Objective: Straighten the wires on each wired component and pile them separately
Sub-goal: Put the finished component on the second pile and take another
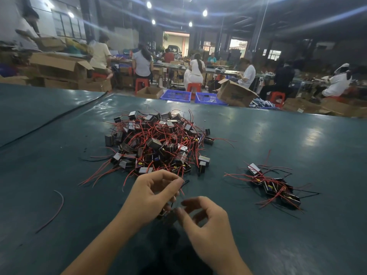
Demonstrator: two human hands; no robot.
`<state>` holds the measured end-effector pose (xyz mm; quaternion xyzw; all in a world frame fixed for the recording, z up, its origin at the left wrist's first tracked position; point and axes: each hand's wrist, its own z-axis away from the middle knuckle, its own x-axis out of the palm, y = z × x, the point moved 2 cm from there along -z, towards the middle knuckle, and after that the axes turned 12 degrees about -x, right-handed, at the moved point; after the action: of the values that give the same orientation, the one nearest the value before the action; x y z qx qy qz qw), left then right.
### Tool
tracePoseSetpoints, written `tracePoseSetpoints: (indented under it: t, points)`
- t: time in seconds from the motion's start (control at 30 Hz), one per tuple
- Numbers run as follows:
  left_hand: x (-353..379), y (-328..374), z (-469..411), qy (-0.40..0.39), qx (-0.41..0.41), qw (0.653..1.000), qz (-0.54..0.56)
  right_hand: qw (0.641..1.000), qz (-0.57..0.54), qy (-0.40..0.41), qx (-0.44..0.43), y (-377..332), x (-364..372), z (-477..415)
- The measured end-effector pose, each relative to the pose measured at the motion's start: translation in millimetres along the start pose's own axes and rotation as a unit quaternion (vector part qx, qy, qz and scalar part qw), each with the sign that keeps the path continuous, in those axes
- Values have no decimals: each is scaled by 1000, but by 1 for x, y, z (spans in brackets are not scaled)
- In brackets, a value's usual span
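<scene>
At the near edge of the dark green worktop (59,155), the left hand (155,193) pinches the thin red and black wires (183,182) of a small black box-shaped component (170,216), its grip narrow. The right hand (208,221) touches the box with curled fingertips; blur hides whether it grips. Straightening looks under way. Next, I'd judge, the piece joins the small pile of wired black boxes (274,185), apart from the big tangled heap (158,143).
</scene>
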<state>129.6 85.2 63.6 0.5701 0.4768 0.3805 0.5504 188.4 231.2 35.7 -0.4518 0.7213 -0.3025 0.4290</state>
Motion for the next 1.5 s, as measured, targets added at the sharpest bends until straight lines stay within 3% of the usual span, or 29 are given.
tracePoseSetpoints:
  t: [0.13, 0.43, 0.53, 0.63, 0.8, 1.07, 1.3, 1.5]
  points:
    - [7, 2, 5, -16, 39, 996, -74, 998, 42, -7, -53, 0, 9, 3]
    - [12, 11, 13, -19, 181, 965, -190, 992, -35, -11, -121, 0, 14, 3]
    - [11, 11, 11, -6, 191, 966, -172, 991, -29, -6, -131, 0, 14, 3]
    - [6, 7, 7, 30, 169, 974, -150, 987, -41, 56, -143, -2, 5, -1]
    - [-8, -12, -2, 128, 173, 948, -235, 974, -82, 197, -78, 1, -30, -15]
    - [-25, -46, -12, 164, 125, 922, -329, 942, 23, 335, -15, 41, -105, -65]
    - [-34, -53, -17, 202, 107, 903, -365, 908, 23, 417, 46, 89, -148, -88]
    - [-34, -58, -20, 185, 80, 912, -358, 900, 24, 401, 165, 116, -140, -75]
